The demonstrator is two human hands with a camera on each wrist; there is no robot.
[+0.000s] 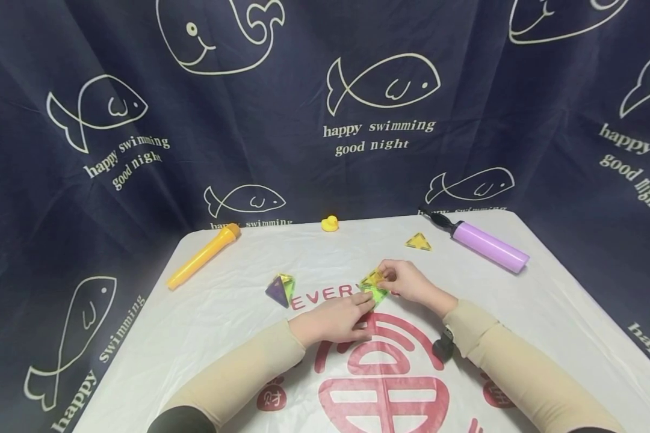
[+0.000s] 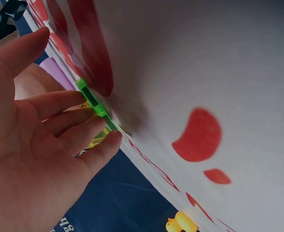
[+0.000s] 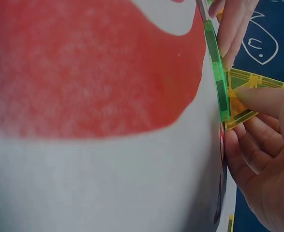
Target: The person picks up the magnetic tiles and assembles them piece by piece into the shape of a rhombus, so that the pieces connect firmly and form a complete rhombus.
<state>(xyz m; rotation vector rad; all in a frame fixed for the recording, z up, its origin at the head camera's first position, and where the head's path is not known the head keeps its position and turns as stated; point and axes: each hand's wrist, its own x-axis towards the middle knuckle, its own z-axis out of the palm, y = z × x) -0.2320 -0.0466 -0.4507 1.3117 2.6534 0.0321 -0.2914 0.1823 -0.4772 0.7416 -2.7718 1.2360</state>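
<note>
In the head view my right hand point(image 1: 408, 282) pinches a see-through yellow triangular tile point(image 1: 369, 280) between thumb and fingers. The right wrist view shows this yellow tile point(image 3: 266, 83) standing up at the edge of a flat green see-through tile point(image 3: 214, 63). My left hand point(image 1: 338, 319) rests its fingertips on the green tile point(image 1: 378, 296), which lies on the table. Its fingers look nearly straight in the left wrist view, touching the green tile point(image 2: 91, 98). Left of the hands sits a small pointed shape of purple, green and yellow tiles point(image 1: 277, 291).
Another yellow triangular tile point(image 1: 419, 242) lies at the back right, near a purple pump point(image 1: 490, 246) with a black end. A yellow rubber duck point(image 1: 330, 224) sits at the back edge. At the left lies an orange toy microphone point(image 1: 203, 257). White cloth with red print point(image 1: 227, 337) covers the table.
</note>
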